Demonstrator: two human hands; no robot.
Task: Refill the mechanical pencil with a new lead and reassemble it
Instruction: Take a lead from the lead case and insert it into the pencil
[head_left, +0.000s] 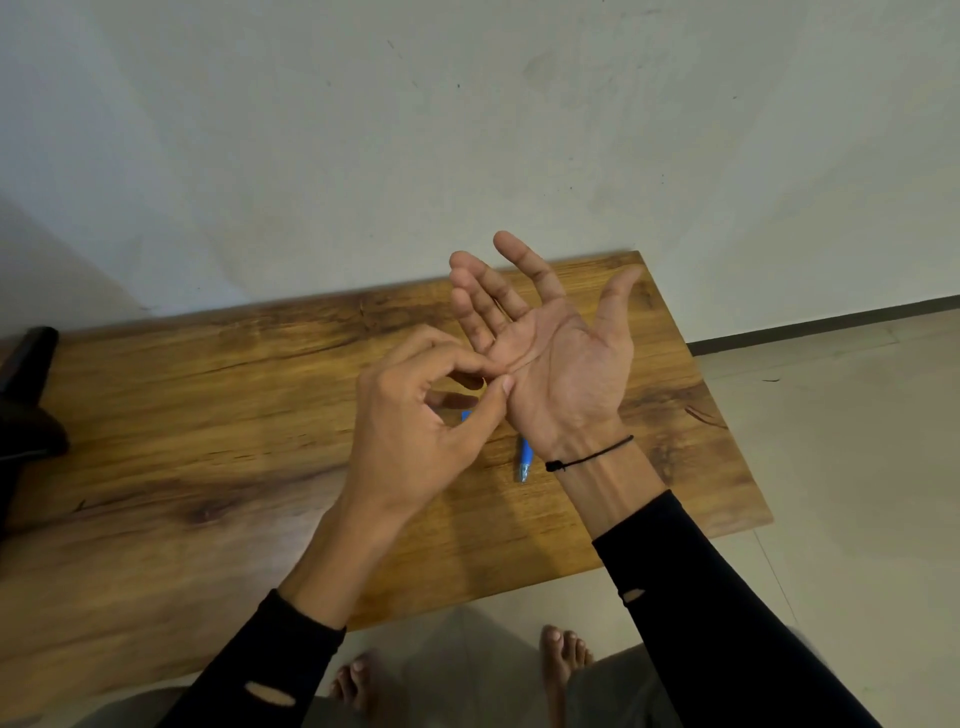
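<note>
- The right hand (558, 358) is held palm up above the worktop (208, 415), fingers spread wide and flat; nothing can be made out lying on the palm.
- The left hand (415, 415) pinches thumb and forefinger together at the heel-side edge of the right palm, the other fingers curled; whether a lead sits in that pinch is too small to tell.
- One blue pencil (524, 460) lies on the worktop under the right wrist, partly hidden by both hands, its clear tip pointing toward the person.
- One thin black cord (589, 458) circles the right wrist.
- Two black sleeves cover the forearms, each with a small tear.
- A dark object (28, 395) rests at the left end of the worktop; what it is cannot be told.
- Two bare feet show on the floor (831, 441) below the near edge.
</note>
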